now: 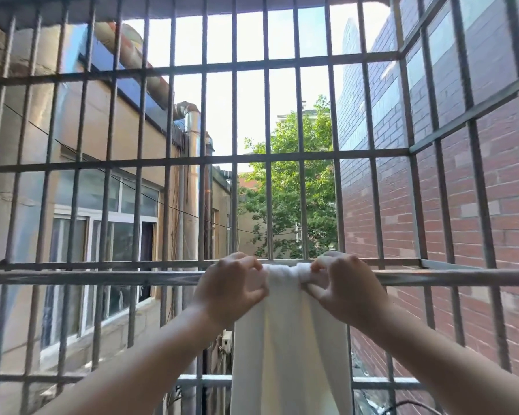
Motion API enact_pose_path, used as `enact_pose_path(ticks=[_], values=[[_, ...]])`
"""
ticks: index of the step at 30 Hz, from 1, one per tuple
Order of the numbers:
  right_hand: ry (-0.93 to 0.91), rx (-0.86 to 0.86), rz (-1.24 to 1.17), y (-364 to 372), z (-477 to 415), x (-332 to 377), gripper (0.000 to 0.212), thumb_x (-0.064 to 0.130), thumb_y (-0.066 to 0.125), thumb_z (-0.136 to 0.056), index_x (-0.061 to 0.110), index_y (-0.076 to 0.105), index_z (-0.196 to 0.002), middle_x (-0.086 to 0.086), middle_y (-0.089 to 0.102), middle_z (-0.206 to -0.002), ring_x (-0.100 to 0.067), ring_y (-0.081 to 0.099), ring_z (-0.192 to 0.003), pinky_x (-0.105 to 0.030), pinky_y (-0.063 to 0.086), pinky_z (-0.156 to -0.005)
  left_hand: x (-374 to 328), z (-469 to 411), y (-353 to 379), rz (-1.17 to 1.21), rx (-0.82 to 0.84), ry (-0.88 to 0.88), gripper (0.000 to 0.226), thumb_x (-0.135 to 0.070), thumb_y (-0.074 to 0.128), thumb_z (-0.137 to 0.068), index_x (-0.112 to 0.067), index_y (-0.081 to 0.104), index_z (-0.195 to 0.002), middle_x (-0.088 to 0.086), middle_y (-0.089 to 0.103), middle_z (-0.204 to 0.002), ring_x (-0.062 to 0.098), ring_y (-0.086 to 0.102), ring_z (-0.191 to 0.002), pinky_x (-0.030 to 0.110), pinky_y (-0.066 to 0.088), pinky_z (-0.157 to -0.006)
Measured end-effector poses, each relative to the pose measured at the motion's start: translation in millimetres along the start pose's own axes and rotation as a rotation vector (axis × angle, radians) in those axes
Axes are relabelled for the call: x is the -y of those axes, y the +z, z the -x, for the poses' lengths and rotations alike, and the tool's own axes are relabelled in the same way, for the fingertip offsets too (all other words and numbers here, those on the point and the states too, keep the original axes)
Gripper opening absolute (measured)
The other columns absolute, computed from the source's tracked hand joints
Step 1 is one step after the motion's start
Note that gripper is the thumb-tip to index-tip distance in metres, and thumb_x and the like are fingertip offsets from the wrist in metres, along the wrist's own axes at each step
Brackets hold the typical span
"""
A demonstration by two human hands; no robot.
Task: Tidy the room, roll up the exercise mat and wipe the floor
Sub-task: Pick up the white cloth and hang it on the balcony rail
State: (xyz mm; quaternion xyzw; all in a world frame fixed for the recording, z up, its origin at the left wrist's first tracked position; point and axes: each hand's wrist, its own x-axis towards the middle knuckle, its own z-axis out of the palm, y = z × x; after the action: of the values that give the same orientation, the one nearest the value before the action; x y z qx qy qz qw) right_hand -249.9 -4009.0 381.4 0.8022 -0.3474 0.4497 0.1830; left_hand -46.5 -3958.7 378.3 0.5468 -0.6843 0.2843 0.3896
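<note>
White cloth draped over rail, 6 o'clock; left hand, right hand pinch its top, probably hanging it to dry.

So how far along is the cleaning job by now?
Done: unclear, since neither mat nor floor is in view. In hand: the left hand and right hand pinch the white cloth where it drapes over a window grille bar, seemingly hanging it up. Left: letting go; the rest cannot be judged from here.
</note>
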Motion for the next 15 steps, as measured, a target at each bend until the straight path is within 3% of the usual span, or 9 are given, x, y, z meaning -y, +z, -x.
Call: enact_pose_path(ticks=[3, 8, 12, 15], values=[[0.044, -0.039, -0.048, 0, -3, -3, 0.014, 0.025, 0.066, -0.079, 0.013, 0.072, -0.082, -0.002, 0.071, -0.083, -0.019, 0.065, -0.076, -0.023, 0.044, -0.066, 0, -4, 1, 0.033, -0.033, -0.028, 0.024, -0.034, 0.065, -0.080, -0.023, 0.071, -0.100, -0.005, 0.070, -0.099, 0.011, 0.065, -0.087, 0.021, 0.049, -0.078], [0.072, 0.005, -0.148, -9, -22, -17, 0.015, 0.018, 0.062, -0.085, 0.010, 0.074, -0.086, -0.007, 0.073, -0.075, -0.013, 0.060, -0.053, -0.029, 0.053, -0.058, 4, -24, -7, 0.172, 0.031, -0.048, 0.017, -0.025, 0.060, -0.088, -0.018, 0.072, -0.098, -0.007, 0.072, -0.090, 0.005, 0.063, -0.075, 0.012, 0.049, -0.068], [0.136, 0.063, -0.233, -13, -54, -38, 0.018, 0.021, 0.065, -0.086, 0.010, 0.072, -0.098, -0.007, 0.072, -0.099, -0.019, 0.065, -0.085, -0.030, 0.053, -0.077, 9, -56, -6, 0.291, 0.017, -0.143, 0.016, -0.022, 0.060, -0.088, -0.015, 0.071, -0.099, -0.004, 0.069, -0.090, 0.011, 0.062, -0.082, 0.025, 0.051, -0.077], [0.191, 0.110, -0.292, -3, -74, -50, 0.025, 0.026, 0.067, -0.084, 0.009, 0.071, -0.101, -0.006, 0.070, -0.104, -0.016, 0.062, -0.091, -0.025, 0.049, -0.078, 15, -78, 2, 0.304, 0.043, -0.224, 0.015, -0.020, 0.060, -0.088, -0.016, 0.068, -0.100, -0.003, 0.066, -0.094, 0.011, 0.060, -0.088, 0.019, 0.046, -0.074]])
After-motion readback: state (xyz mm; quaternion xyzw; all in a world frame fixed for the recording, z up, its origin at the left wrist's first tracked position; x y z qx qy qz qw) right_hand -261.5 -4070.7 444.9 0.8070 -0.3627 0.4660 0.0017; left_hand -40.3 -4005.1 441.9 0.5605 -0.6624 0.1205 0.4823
